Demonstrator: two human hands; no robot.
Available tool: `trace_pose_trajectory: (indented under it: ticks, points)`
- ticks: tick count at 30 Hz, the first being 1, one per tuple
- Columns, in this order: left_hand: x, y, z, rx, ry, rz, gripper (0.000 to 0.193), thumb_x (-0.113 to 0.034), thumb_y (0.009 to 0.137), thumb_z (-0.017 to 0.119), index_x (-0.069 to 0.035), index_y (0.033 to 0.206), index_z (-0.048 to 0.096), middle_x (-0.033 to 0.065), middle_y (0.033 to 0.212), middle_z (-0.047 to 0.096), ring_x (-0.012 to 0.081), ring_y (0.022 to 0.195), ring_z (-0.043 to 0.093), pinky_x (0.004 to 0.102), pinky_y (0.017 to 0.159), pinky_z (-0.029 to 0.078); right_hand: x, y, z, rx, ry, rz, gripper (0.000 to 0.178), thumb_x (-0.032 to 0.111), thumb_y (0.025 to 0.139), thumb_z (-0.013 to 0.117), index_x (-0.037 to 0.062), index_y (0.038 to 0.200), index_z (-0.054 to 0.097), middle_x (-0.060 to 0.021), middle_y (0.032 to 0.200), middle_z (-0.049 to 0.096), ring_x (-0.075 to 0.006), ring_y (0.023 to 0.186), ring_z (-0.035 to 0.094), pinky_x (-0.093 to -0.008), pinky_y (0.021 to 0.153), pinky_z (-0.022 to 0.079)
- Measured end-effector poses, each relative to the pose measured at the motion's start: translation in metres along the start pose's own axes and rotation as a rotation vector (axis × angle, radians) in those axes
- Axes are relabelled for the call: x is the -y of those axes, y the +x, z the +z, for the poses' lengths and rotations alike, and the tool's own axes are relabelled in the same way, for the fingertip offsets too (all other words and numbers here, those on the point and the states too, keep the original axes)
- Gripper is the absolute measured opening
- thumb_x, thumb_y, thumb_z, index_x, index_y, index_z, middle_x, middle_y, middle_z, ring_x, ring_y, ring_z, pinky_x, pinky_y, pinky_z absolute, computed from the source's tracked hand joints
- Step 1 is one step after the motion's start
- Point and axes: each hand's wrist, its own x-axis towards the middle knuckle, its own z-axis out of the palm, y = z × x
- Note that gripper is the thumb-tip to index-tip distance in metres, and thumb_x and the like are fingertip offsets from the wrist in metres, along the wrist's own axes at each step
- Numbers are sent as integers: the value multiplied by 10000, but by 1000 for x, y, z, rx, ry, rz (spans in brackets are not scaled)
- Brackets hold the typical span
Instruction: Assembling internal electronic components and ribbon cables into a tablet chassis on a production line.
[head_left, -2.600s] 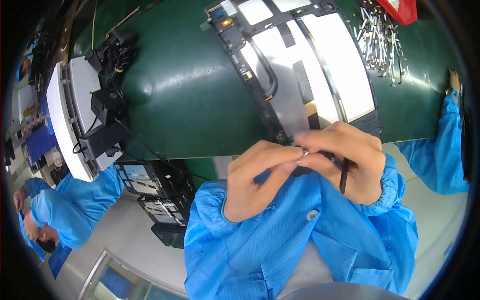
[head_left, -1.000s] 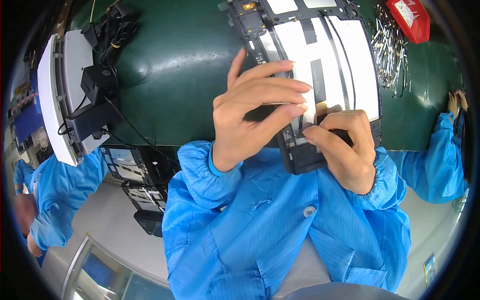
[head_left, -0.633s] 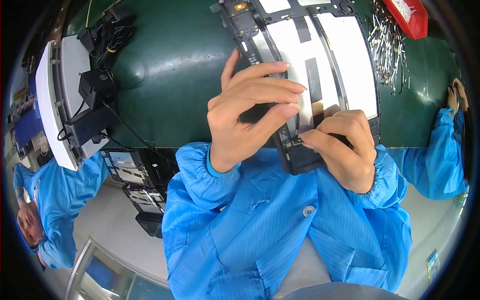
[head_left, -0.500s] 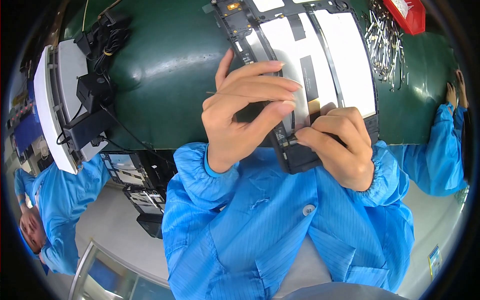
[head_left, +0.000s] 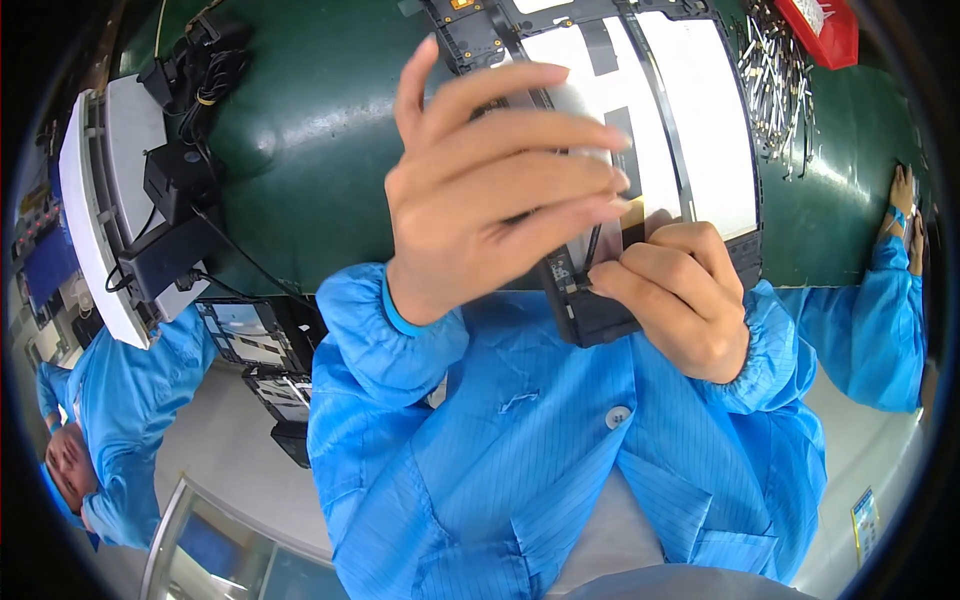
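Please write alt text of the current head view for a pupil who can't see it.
A person's right hand touches the near end of an opened, bright-panelled device; the left hand, blurred, overlaps its left side. A heap of thin strips and a red tray lie to its right on the green table.

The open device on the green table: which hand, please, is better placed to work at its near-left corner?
Probably the right hand: its thumb and fingertips are close to that corner of the open device. The left hand, blurred, reaches across farther up.
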Motion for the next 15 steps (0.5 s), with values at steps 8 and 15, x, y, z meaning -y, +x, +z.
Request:
trace_pose_trajectory:
  ticks: [8, 15]
  points:
    - [5, 10, 7, 117, 86, -141, 69, -144, 665, 769, -151, 712, 720, -32, 929, 700, 182, 1098, 562, 397, 1056, 193, 0, -3, 1, 3, -24, 9, 347, 106, 468, 593, 24, 799, 655, -50, 857, 571, -208, 744, 531, -300, 651, 498]
    - [7, 10, 7, 135, 70, -168, 64, -141, 670, 769, -141, 705, 715, -22, 936, 699, 190, 1103, 560, 406, 1061, 188, 1, -1, -1, 6, -25, 21, 340, 108, 469, 602, 27, 795, 657, -46, 854, 572, -202, 736, 533, -301, 644, 495]
